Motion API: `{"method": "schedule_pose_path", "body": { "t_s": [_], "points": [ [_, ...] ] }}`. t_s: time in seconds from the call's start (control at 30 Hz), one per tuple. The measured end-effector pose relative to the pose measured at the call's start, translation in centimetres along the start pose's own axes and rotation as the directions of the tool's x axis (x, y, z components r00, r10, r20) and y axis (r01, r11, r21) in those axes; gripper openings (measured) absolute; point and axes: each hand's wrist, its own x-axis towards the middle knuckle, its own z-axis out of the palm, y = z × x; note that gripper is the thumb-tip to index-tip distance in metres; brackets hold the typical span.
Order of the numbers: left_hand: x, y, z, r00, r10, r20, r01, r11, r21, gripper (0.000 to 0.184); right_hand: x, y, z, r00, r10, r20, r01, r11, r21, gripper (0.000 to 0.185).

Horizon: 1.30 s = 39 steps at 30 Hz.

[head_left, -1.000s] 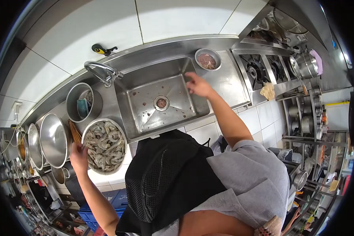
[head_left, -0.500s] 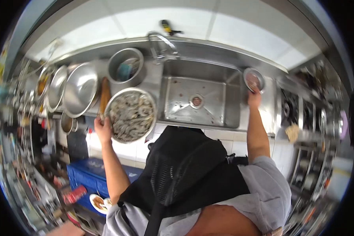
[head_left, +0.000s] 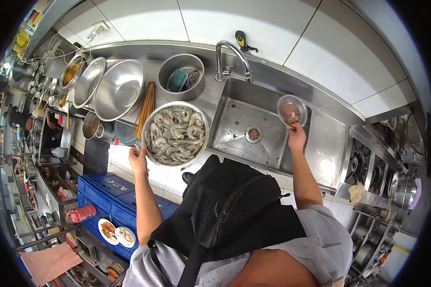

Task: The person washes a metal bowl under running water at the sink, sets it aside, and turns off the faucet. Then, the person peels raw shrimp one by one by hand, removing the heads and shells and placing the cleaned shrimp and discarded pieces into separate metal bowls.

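My left hand [head_left: 138, 161] is closed at the near-left rim of a wide metal bowl [head_left: 150, 158], thumb and fingers pinched on the edge. Raw grey shrimp [head_left: 177, 135] fill that bowl, which stands at the counter's front edge left of the sink. With my right hand [head_left: 297, 137] I grip the near rim of a small round bowl [head_left: 300, 101]. Reddish-brown wet matter [head_left: 289, 113], whose kind I cannot make out, lies in it. This small bowl is over the right end of the steel sink [head_left: 277, 138].
Behind the shrimp stands a deep pot [head_left: 201, 87] with a green scouring pad [head_left: 177, 81]. A bamboo brush [head_left: 147, 107] and large metal bowls [head_left: 119, 91] are to the left. The faucet [head_left: 232, 44] arches over the sink, with a gas stove [head_left: 357, 162] at right.
My right hand has brought the small bowl from the counter right of the sink leftward over the sink's right end. My left hand stays at the shrimp bowl. The view has turned.
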Motion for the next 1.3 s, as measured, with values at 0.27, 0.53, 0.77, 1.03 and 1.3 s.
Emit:
{"method": "schedule_pose_path", "body": {
  "t_s": [0.27, 0.53, 0.77, 1.03, 1.3],
  "points": [
    [0.3, 4.0, 0.7, 0.987, 0.161, -0.023, -0.157, 0.979, 0.127, 0.025, -1.0, -10.0, 5.2, 0.908, -0.234, 0.348, 0.256, 0.967, -0.016, 0.026],
    [1.9, 0.7, 1.9, 0.997, -0.068, 0.023, 0.07, 0.995, -0.077, 0.034, -0.9, -16.7, 12.2, 0.769, -0.434, 0.47, 0.439, 0.892, 0.105, 0.023],
    [1.7, 0.0, 2.3, 1.0, 0.02, -0.01, -0.021, 0.983, -0.183, 0.026, -1.8, -19.8, 17.6, 0.669, -0.505, 0.546, 0.539, 0.835, 0.112, 0.02],
    [1.7, 3.2, -0.2, 0.993, 0.083, -0.089, -0.082, 0.997, 0.013, 0.025, -0.9, -22.8, 22.7, 0.671, -0.436, 0.599, 0.53, 0.848, 0.024, 0.025],
    [-1.4, 12.7, 1.3, 0.91, 0.239, 0.338, -0.228, 0.971, -0.075, 0.026, -0.7, -33.6, 14.5, 0.561, -0.343, 0.753, 0.475, 0.879, 0.046, 0.034]
  ]
}}
